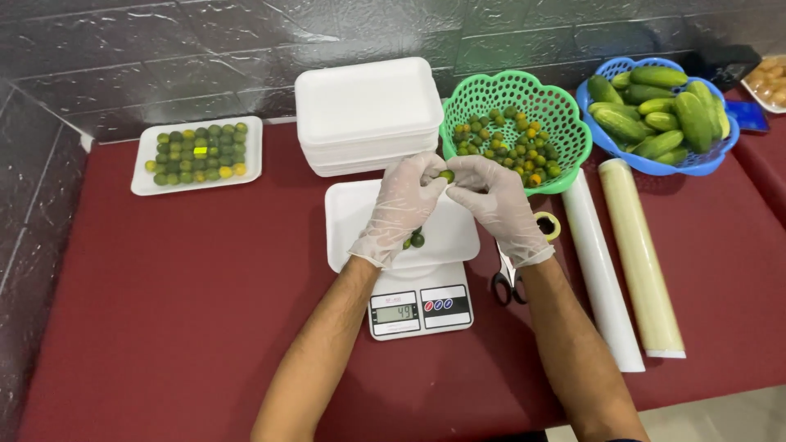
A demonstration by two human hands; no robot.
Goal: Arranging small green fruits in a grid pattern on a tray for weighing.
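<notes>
— How do the hands sit?

— Both wear thin translucent gloves and meet above the white foam tray on the scale (352,214). The left hand (403,205) and the right hand (491,200) come together fingertip to fingertip, pinched on one small round green citrus fruit (447,175) held between them. Forearms run up from the bottom edge, wrists bent inward.

— And the counts?

— One white digital kitchen scale (419,309) under that tray, with two or three small green fruits (414,240) showing on the tray below the left wrist. One stack of empty white foam trays (367,115) behind it. One filled foam tray of green and yellow fruits (197,154) at far left. One green perforated plastic basket (565,123) of the same fruits, touching the right hand's knuckles. One blue plastic basket (712,160) of cucumbers, roughly ten. Two rolls of wrapping film, one white (602,278) and one yellowish (643,262). One pair of black-handled scissors (508,282) and one small yellow tape ring (546,224).

— Anything unclear?

— The hands hide most of the tray's contents, so that fruit count is uncertain. The scissors' blades sit under the right wrist. A tray of pale items at top right is cut off by the frame edge.
</notes>
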